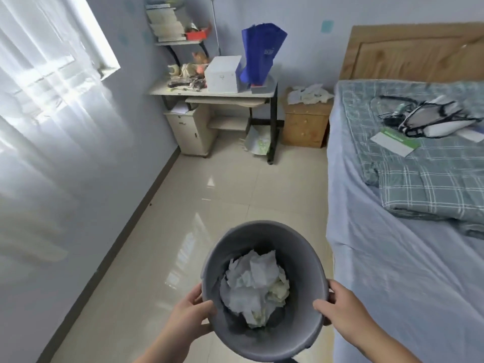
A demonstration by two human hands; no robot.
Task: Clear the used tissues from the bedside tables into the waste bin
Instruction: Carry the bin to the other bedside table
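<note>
Both hands hold the grey waste bin over the floor tiles beside the bed. The left hand grips its near-left rim, thumb inside and fingers curled outside; the right hand grips the near-right rim likewise. Crumpled tissues lie piled in the bin. Far off, the bedside table stands at the bed's head end, its top covered by a white heap, apparently more tissues.

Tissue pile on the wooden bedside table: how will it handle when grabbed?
Likely very light and floppy: the tissues lie crumpled in loose, uneven wads on the bedside table. Probably several separate pieces, so one grab may leave some. Those in the waste bin look puffed up, so they should compress easily.
</note>
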